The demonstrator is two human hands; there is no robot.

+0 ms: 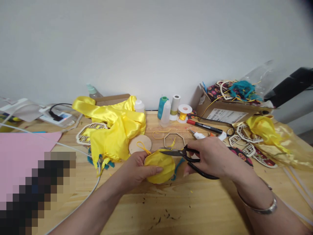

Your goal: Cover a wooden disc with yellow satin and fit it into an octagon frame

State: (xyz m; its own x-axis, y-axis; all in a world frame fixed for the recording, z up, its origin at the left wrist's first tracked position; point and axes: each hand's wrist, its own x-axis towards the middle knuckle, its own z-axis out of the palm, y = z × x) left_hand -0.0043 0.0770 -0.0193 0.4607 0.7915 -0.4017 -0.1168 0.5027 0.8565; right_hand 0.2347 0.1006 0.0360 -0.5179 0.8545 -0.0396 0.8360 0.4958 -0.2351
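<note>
My left hand (pixel 144 169) grips a round piece covered in yellow fabric (pixel 160 171), thumb on its face. A yellow cord loop (pixel 143 147) sticks up by the fingers. Black-handled scissors (pixel 177 152) are in my right hand (pixel 207 156), their blades lying along the upper edge of the yellow piece. Just behind the blades is a thin wooden octagonal frame (pixel 174 134). A pale round disc (pixel 140 144) lies behind my left hand, next to a heap of yellow satin cloth (pixel 114 127).
Thread spools (pixel 176 104), a clear bottle (pixel 165 114), a red-capped marker (pixel 205 126) and a glue gun (pixel 198 134) lie near the wall. At right stand a cardboard box (pixel 217 114) and wooden lattice pieces (pixel 249 133). White cables (pixel 80 209) and a pink sheet (pixel 26 156) lie left.
</note>
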